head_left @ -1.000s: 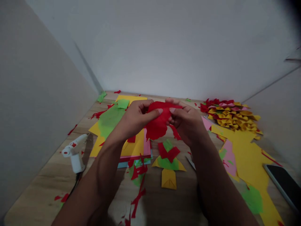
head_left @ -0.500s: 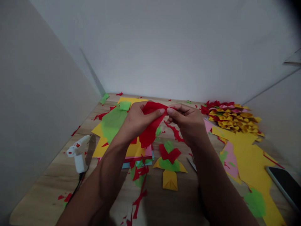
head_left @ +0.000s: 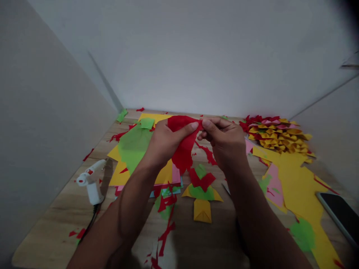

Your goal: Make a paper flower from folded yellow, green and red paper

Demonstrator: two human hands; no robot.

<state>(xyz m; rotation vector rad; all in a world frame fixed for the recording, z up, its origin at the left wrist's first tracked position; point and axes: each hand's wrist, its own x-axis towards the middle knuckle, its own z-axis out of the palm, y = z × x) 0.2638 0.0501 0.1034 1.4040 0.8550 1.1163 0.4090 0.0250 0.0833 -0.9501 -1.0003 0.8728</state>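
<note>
A thin red sheet of tissue paper (head_left: pixel 183 157) hangs between my two hands above the table. My left hand (head_left: pixel 171 138) grips it with the thumb pressed on its face. At the sheet's upper right corner, my right hand (head_left: pixel 223 136) pinches the edge between thumb and fingers. Below the hands lies a paper figure (head_left: pixel 202 211) of folded yellow card with green and red pieces on it. Part of a pair of scissors (head_left: pixel 226 188) shows beside my right forearm, which hides the rest.
Left stands a white glue gun (head_left: pixel 92 185) with a black cord. Green tissue (head_left: pixel 131 147) covers stacked coloured paper (head_left: pixel 113 175). Folded yellow, red and pink pieces (head_left: pixel 277 134) are heaped at the back right. Yellow cut paper (head_left: pixel 300 190) and a phone (head_left: pixel 339 215) lie right. Red scraps (head_left: pixel 166 235) litter the wooden table (head_left: pixel 56 224).
The red tissue paper has shifted slightly right and its hanging part has turned. Both hands keep hold of it, the right hand slightly farther right. The view has tilted a little.
</note>
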